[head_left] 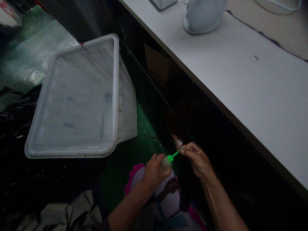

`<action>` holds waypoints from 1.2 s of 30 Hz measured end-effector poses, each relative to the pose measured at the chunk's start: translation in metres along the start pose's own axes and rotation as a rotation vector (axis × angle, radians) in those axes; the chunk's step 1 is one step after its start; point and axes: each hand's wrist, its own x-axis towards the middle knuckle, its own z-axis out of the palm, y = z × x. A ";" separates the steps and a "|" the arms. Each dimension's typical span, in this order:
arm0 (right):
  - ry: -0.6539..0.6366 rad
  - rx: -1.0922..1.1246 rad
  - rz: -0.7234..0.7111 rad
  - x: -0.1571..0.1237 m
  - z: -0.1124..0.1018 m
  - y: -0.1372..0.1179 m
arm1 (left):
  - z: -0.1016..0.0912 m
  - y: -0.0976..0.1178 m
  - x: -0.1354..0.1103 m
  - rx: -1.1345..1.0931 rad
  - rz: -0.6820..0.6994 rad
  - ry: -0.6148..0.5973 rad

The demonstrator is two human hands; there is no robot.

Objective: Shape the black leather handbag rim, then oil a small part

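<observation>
Head view, left hand: the left hand (154,171) is wrapped shut around a small bottle (165,163), its grip pressed on the body, the green nozzle (173,156) pointing away toward the other hand.
Head view, right hand: the right hand (196,160) pinches a small clear piece (180,143) between its fingertips; what the piece is cannot be told, it is too small and dim.
Where the bottle is: in the left grip, over the lap, nozzle tip touching or just short of the pinched piece; which one cannot be told.
Around the grip: above and to the left of both hands stands a clear bin (79,99), tilted, over a dark green floor (144,125). To the right and beyond runs the white desk (252,83), with a pale object (203,14) at its far end.
Below the grip: a pink-edged cloth (134,178) on the lap.
Risk: a hard squeeze could, I judge, spill onto the fingers or cloth.
Risk: the thin pinch could let the piece slip into the dark gap beneath.
</observation>
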 end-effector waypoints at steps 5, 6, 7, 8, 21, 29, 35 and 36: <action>-0.003 -0.025 0.019 0.003 -0.001 -0.003 | 0.000 -0.004 0.000 0.033 0.012 0.009; -0.006 -0.030 0.022 0.003 -0.001 -0.003 | 0.000 -0.004 0.000 0.038 0.010 0.010; -0.006 -0.035 0.028 0.003 -0.001 -0.004 | 0.000 -0.004 0.000 0.043 0.004 0.009; -0.006 -0.039 0.035 0.003 -0.001 -0.004 | 0.001 -0.005 0.000 0.051 -0.002 0.009; 0.104 0.043 -0.010 0.004 0.011 0.007 | 0.000 0.001 0.002 0.001 -0.001 0.030; 0.171 0.125 -0.089 -0.004 0.021 0.006 | 0.018 0.006 -0.006 -0.616 -0.158 -0.111; 0.226 0.041 -0.214 -0.002 0.021 0.020 | 0.024 0.026 -0.023 -1.128 -0.465 -0.269; 0.232 -0.002 -0.241 -0.002 0.020 0.022 | 0.024 0.028 -0.024 -1.140 -0.485 -0.266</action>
